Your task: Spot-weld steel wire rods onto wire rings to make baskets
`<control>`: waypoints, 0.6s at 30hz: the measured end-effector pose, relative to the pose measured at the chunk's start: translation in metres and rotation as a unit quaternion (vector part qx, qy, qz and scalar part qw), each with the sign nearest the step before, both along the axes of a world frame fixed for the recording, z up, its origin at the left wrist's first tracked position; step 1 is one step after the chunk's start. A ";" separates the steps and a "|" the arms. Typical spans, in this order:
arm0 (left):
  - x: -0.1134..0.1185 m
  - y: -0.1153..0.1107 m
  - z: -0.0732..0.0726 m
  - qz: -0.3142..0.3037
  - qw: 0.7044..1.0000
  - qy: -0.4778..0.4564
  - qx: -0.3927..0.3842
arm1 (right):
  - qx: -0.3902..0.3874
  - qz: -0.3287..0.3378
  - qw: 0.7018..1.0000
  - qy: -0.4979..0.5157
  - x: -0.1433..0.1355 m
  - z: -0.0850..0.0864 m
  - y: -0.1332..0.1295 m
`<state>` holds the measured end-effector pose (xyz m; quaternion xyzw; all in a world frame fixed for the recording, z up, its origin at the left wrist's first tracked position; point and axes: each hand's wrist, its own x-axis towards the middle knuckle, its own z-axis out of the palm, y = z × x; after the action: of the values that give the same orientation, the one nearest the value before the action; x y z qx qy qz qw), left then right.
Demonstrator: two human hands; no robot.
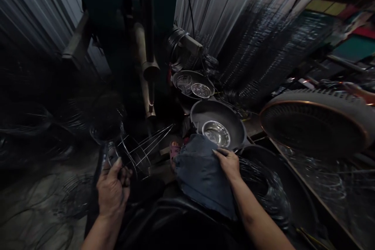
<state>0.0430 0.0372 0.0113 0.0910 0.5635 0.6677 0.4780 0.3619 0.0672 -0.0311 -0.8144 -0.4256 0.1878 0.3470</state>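
My left hand (113, 187) is closed with its thumb up, fingers curled round part of a wire frame (143, 150). Thin metal wires of this frame run from the hand up to the right and narrow to a point. A blurred rounded wire loop stands just beyond the thumb. My right hand (228, 164) rests on a blue-grey cloth (202, 175) that covers my right leg. Its fingers stretch left along the cloth's upper edge, and nothing shows in them. Right beside that cloth, a shiny metal bowl (216, 133) sits in a dark wide pan (231, 115).
Farther back, another pan (191, 73) holds wire pieces and a small metal dish (201, 90). A coil of dark wire (263, 187) lies at my right, below a large round fan (316, 121). Pipes (150, 70) stand ahead. Loose wire rings (43, 203) cover the floor at left.
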 end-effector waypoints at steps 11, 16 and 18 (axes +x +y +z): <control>0.004 0.007 -0.003 -0.023 1.000 0.009 0.015 | -0.020 0.027 0.996 0.086 -0.018 0.014 0.011; 0.013 0.011 0.001 -0.015 1.000 0.013 0.008 | -0.020 0.108 0.909 0.403 -0.047 0.033 0.020; 0.016 0.012 0.003 -0.012 1.000 0.020 0.008 | -0.031 0.126 0.845 0.519 -0.082 0.041 0.032</control>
<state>0.0590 0.0494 0.0145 0.1152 0.5662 0.6643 0.4742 0.2794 0.0996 0.0099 -0.5480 -0.2764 0.6380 0.4649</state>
